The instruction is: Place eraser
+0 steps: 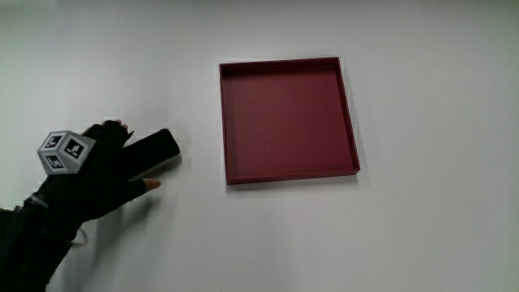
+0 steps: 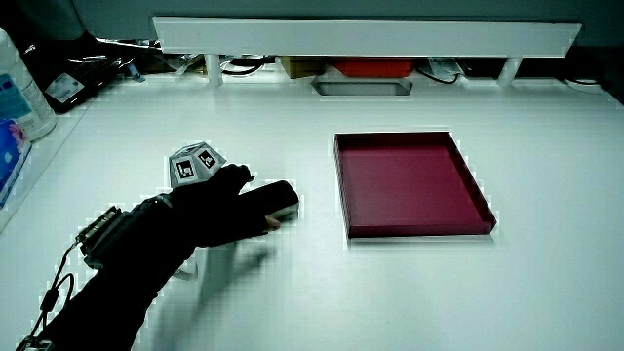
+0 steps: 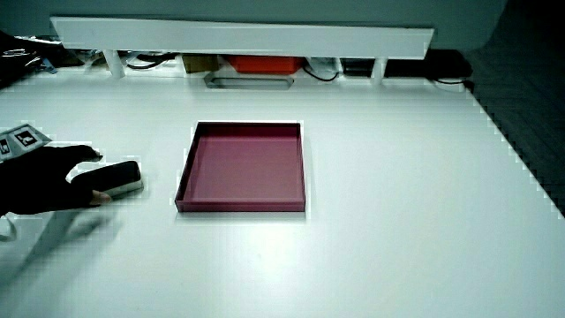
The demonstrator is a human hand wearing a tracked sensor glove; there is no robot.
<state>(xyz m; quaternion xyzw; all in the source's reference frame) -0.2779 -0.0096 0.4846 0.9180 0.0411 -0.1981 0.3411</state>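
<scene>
Eraser (image 1: 156, 149), dark with a pale underside, sits in the hand's (image 1: 96, 172) closed fingers, low over the white table (image 1: 422, 235), beside the empty red tray (image 1: 285, 122) but apart from it. In both side views the eraser (image 2: 274, 197) (image 3: 120, 176) shows in the same grasp; whether it touches the table I cannot tell.

A black glove was worn on the hand (image 1: 93, 174); a white patterned cube (image 1: 65, 152) was mounted behind the fingers.
</scene>
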